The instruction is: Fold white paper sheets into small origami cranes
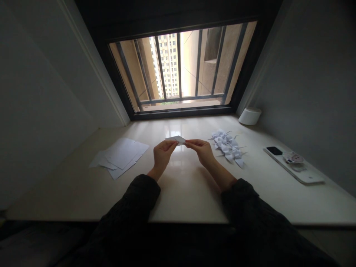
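Note:
A small folded piece of white paper (178,139) is held above the middle of the pale desk (183,193). My left hand (162,154) pinches its left end with curled fingers. My right hand (200,150) pinches its right end, thumb and forefinger pressed together. Both hands are raised slightly off the desk surface, and both forearms wear dark sleeves.
A stack of white paper sheets (121,155) lies on the left. A pile of several folded paper cranes (228,146) sits right of my hands. Further right lies a white phone (292,165), and a white round container (249,115) stands near the barred window (180,70).

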### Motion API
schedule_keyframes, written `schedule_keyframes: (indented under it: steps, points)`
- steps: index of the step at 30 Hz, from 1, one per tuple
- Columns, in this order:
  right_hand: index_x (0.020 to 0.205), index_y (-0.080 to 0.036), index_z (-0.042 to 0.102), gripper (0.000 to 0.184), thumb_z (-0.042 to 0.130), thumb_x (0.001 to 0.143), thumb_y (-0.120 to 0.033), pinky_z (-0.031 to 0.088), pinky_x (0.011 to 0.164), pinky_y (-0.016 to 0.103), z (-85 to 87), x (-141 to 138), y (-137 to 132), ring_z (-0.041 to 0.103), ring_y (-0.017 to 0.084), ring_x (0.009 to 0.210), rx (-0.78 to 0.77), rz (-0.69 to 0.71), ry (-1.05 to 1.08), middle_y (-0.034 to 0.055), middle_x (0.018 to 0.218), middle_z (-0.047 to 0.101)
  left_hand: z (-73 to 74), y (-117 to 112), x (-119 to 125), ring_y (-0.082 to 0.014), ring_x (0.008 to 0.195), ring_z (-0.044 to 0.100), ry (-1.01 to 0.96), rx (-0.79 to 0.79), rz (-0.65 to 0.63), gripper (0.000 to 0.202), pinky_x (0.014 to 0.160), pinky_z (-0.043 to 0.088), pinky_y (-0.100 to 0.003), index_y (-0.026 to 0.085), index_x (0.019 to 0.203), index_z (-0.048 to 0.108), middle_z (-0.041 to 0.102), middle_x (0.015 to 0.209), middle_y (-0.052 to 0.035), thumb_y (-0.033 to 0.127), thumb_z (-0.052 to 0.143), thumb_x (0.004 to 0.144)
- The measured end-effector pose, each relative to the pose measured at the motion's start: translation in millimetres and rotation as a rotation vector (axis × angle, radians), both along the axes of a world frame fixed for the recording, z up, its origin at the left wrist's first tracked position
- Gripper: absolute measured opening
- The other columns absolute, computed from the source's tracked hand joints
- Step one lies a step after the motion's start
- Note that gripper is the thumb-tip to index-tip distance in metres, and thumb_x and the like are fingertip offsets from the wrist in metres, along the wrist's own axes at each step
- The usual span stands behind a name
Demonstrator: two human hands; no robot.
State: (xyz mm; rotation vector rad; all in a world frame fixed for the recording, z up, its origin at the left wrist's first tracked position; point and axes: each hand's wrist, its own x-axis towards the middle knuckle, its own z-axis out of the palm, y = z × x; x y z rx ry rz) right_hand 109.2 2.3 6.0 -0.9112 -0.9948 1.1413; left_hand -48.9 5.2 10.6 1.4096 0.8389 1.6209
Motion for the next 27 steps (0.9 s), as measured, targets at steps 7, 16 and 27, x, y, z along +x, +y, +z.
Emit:
schedule_keyframes:
  steps: [7,16,27]
  points:
    - [0.072,-0.021,0.076,0.026,0.084,0.05,-0.031,0.051,0.074,0.032,0.2,0.4,0.0,0.065,0.016,0.069,0.005,0.019,0.022,0.0028,0.072,0.073,1.5,-0.8,-0.5,-0.0197,0.084,0.069,0.016,0.007,-0.005,0.018,0.088,0.054,-0.04,0.015,0.08,0.071,0.073,0.087,-0.0062,0.028,0.075,0.068]
    - [0.076,-0.021,0.075,0.028,0.084,0.05,-0.03,0.051,0.071,0.032,-0.2,0.8,0.2,0.064,0.015,0.064,-0.019,0.047,0.047,0.0031,0.07,0.073,-1.7,1.3,-2.4,-0.0198,0.084,0.069,0.065,0.028,0.016,0.019,0.087,0.054,-0.04,0.016,0.081,0.07,0.073,0.087,-0.0063,0.03,0.074,0.069]
    - [0.071,-0.019,0.073,0.023,0.081,0.053,-0.031,0.051,0.067,0.032,2.1,2.6,0.5,0.063,0.015,0.058,-0.007,0.059,0.018,0.0018,0.063,0.07,-3.2,1.6,-2.9,-0.0196,0.082,0.068,0.081,-0.03,0.028,0.02,0.084,0.054,-0.038,0.016,0.08,0.071,0.073,0.086,-0.0065,0.031,0.074,0.069]
